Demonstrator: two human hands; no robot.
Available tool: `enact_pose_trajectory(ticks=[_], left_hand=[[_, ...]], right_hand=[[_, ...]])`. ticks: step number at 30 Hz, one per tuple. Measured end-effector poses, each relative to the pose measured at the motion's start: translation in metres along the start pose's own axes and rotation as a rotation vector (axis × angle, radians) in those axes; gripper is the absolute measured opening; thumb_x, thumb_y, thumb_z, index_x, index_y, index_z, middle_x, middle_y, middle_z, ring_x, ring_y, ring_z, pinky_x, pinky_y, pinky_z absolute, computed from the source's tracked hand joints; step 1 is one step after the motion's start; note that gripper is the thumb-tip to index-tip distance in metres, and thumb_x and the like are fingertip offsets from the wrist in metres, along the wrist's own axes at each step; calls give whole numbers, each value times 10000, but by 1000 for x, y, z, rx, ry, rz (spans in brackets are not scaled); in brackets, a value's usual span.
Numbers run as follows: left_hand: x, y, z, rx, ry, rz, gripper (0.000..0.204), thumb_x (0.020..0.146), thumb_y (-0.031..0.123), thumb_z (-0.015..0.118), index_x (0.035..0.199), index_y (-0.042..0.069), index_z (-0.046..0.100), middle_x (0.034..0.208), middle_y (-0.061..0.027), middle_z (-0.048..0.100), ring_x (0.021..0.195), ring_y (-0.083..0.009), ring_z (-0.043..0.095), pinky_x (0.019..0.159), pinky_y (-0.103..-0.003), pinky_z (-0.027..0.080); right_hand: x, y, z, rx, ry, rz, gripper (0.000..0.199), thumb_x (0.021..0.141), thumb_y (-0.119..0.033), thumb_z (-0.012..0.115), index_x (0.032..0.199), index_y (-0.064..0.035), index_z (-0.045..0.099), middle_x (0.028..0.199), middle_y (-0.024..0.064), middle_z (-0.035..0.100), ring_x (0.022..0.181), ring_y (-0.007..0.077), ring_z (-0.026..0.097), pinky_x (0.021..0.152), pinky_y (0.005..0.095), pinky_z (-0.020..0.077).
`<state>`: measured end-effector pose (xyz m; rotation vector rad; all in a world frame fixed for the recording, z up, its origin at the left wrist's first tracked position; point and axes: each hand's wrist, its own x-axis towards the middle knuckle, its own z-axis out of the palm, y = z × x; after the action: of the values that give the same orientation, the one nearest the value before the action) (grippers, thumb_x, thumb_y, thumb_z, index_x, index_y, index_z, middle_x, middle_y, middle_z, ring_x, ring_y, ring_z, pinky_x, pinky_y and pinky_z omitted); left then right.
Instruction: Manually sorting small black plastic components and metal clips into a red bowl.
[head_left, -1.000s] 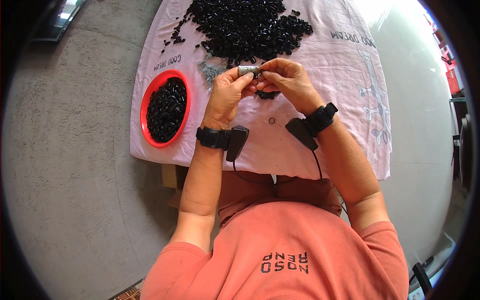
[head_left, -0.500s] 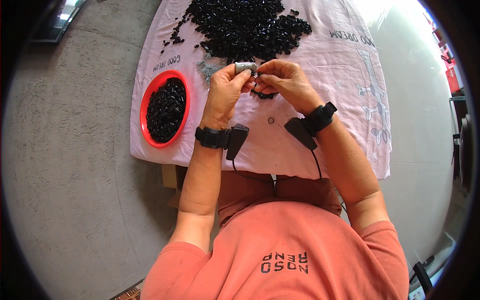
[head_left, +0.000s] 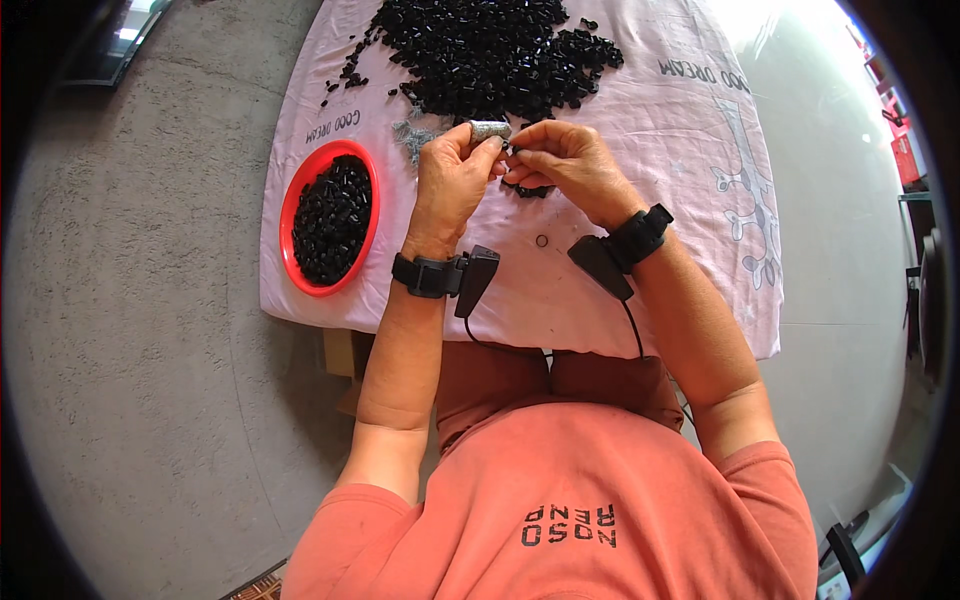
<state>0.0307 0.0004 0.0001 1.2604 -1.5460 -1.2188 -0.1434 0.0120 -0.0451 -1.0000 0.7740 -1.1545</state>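
My left hand (head_left: pixel 456 178) is closed on a short silver-grey, speckled cylinder (head_left: pixel 489 130) across the fingertips; its exact kind I cannot make out. Close beside it, my right hand (head_left: pixel 570 163) pinches a small black piece (head_left: pixel 514 150), largely hidden by the fingers. The fingertips of both hands nearly meet. Just below them on the cloth lie a few small black pieces (head_left: pixel 530 190). Beyond the hands spreads a large heap of shiny small black pieces (head_left: pixel 490 60). A loose tangle of thin grey bits (head_left: pixel 413 140) lies left of my left hand.
A red-rimmed bowl (head_left: pixel 375 215) full of black pieces stands at the table's left. A pink printed cloth (head_left: pixel 640 130) covers the table. One small dark ring (head_left: pixel 542 241) lies near the middle. Cables hang from black devices (head_left: pixel 430 276) strapped to both wrists.
The cylinder in my left hand has shifted and tilted very slightly. My fingers have moved a little; both hands keep their places otherwise.
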Motion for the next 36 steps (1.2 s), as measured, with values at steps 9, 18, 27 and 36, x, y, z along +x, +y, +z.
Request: enact_pose_trajectory(ticks=[9, 18, 27, 36], left_hand=[[-1, 4, 3, 146, 9, 72, 144, 965, 48, 606, 1039, -14, 711, 851, -18, 699, 721, -56, 609, 661, -208, 501], [-1, 4, 6, 243, 58, 174, 112, 943, 68, 629, 970, -11, 704, 774, -34, 699, 685, -66, 620, 623, -252, 508], [-5, 15, 8, 370, 46, 136, 152, 956, 34, 621, 1056, -19, 723, 870, -20, 711, 761, -66, 634, 682, -218, 523], [-4, 15, 7, 270, 48, 175, 126, 945, 36, 622, 1009, -5, 721, 779, -31, 699, 698, -66, 622, 632, -242, 506]], right_hand=[[0, -1, -1, -28, -29, 11, 186, 995, -36, 593, 1164, 33, 628, 1029, 113, 721, 904, 158, 730, 794, 250, 603], [0, 0, 1, 3, -15, -13, 169, 986, -24, 609, 1135, 55, 619, 980, 114, 717, 880, 164, 733, 750, 249, 609], [1, 3, 0, -5, -14, -45, 189, 981, -25, 619, 1150, 59, 606, 991, 116, 711, 885, 175, 735, 746, 256, 611], [0, 2, 1, -7, -16, -49, 187, 982, -25, 619, 1148, 59, 598, 994, 119, 712, 884, 176, 734, 753, 256, 611]])
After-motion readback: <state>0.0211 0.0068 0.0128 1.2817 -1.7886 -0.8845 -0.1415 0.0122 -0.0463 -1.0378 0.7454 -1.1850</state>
